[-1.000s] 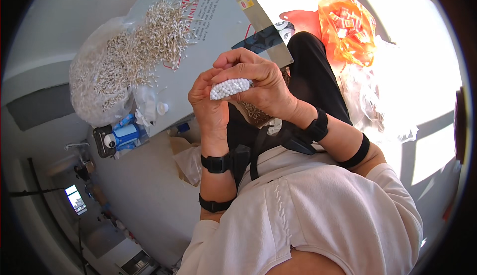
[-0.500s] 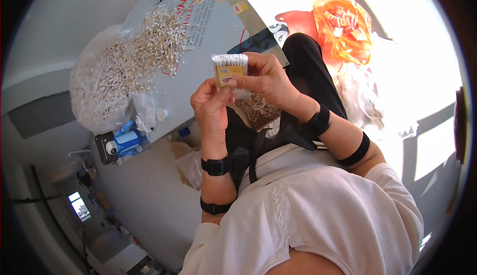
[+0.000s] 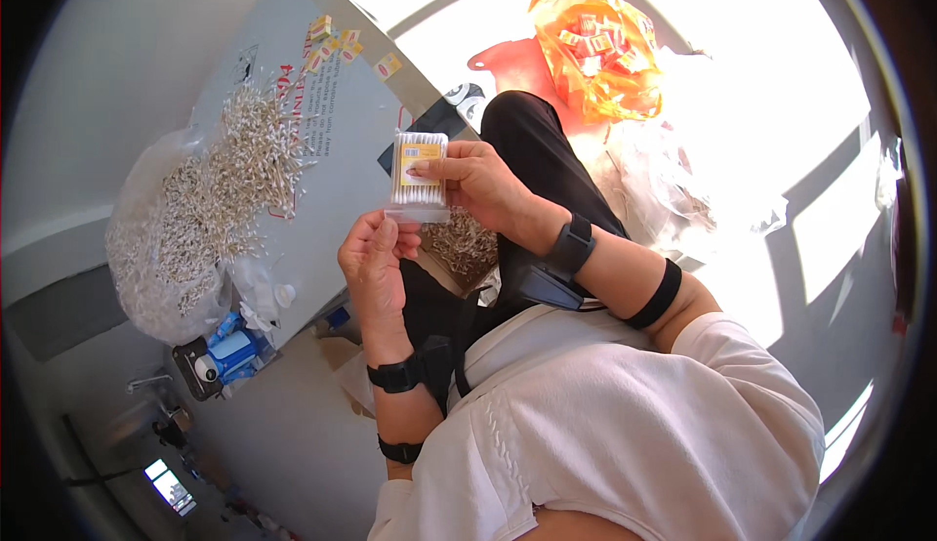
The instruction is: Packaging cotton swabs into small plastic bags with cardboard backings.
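Observation:
A small clear bag of cotton swabs with a yellow card inside is held up in front of me, its white tips in a row. My right hand grips it from the right side, thumb across the yellow card. At the bag's lower end, my left hand pinches the clear plastic flap between thumb and fingers. Below the hands, in my lap, a box of loose cotton swabs is partly hidden by my right forearm.
On the grey table lies a heap of loose swabs, spilling from a big clear bag. Several yellow cards lie at its far end. A blue bottle stands near the corner. An orange bag holds small packs.
My left hand has slid from the bag's side down to its lower flap. My right hand still holds the bag, whose face now shows more fully. The whole view has shifted.

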A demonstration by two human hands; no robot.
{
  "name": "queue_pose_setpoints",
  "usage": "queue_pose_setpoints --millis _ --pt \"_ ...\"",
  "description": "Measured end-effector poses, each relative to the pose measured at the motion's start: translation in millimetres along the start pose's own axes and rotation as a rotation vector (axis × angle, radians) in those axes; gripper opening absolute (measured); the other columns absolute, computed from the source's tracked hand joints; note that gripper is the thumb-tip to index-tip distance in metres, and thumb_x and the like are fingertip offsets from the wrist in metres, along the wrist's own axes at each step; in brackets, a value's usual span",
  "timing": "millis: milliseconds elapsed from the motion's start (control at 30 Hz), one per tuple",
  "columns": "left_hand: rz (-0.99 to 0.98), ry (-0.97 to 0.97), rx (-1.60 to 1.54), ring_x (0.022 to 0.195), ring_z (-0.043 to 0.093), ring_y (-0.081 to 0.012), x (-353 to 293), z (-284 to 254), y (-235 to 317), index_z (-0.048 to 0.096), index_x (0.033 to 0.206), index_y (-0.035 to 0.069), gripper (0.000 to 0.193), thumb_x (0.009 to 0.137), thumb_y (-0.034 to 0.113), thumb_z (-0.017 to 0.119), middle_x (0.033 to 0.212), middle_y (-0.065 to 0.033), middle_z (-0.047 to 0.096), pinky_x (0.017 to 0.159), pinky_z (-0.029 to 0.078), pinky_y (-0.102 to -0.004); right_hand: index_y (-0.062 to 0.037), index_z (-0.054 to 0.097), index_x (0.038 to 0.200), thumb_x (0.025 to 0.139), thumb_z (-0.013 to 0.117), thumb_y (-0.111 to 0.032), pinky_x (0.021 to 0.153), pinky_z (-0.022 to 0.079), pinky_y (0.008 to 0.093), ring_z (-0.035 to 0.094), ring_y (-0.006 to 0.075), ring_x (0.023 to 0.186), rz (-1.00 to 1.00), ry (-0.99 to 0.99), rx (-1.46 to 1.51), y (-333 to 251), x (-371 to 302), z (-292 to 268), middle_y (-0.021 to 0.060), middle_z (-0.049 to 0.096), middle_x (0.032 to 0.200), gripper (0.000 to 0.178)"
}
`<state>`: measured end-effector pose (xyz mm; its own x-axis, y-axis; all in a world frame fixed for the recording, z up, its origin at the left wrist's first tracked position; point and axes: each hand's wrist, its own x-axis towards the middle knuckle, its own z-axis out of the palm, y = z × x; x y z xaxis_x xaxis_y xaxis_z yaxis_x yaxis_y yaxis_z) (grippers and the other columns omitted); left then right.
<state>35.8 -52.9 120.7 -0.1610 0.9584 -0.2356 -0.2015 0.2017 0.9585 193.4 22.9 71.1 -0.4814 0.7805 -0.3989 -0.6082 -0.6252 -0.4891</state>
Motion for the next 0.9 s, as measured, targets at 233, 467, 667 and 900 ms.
queue_pose_setpoints --millis 233,467,667,900 --pt "-0.054 0.060 0.094 0.067 0.060 -0.0130 2.8 -10.2 -7.9 0.063 0.097 -0.002 0.019 0.093 0.016 0.063 0.085 -0.0109 0.068 0.060 0.048 -0.0234 0.0004 0.064 0.102 0.087 0.068 -0.007 0.075 0.056 0.0298 0.068 0.0193 0.086 -0.232 0.459 0.232 -59.4 9.5 -80.3 0.0088 0.069 0.095 0.017" --pt "-0.098 0.038 0.124 0.067 0.060 -0.0127 9.2 -4.4 -12.7 0.063 0.095 -0.001 0.017 0.093 0.015 0.063 0.083 -0.0099 0.068 0.060 0.048 -0.0228 0.0029 0.061 0.104 0.087 0.066 -0.003 0.079 0.057 0.0333 0.068 0.0229 0.089 -0.334 0.478 0.286 -75.1 4.1 -95.0 0.0123 0.067 0.099 0.018" --pt "-0.112 0.062 0.174 0.067 0.060 -0.0118 8.6 -4.1 -12.9 0.064 0.097 -0.001 0.016 0.093 0.014 0.063 0.083 -0.0094 0.068 0.060 0.048 -0.0219 0.0012 0.064 0.104 0.085 0.068 -0.003 0.076 0.056 0.0307 0.068 0.0188 0.088 -0.245 0.277 0.206 -48.7 -1.4 -75.4 0.0099 0.068 0.097 0.019" --pt "-0.005 0.037 0.162 0.074 0.062 -0.0116 14.8 8.3 -1.5 0.062 0.107 -0.002 0.019 0.090 0.008 0.064 0.090 -0.0101 0.068 0.063 0.048 -0.0215 0.0009 0.064 0.110 0.087 0.067 -0.004 0.085 0.054 0.0313 0.067 0.0174 0.094 0.043 -0.051 0.082 -21.4 -17.6 -48.5 0.0095 0.069 0.104 0.023"
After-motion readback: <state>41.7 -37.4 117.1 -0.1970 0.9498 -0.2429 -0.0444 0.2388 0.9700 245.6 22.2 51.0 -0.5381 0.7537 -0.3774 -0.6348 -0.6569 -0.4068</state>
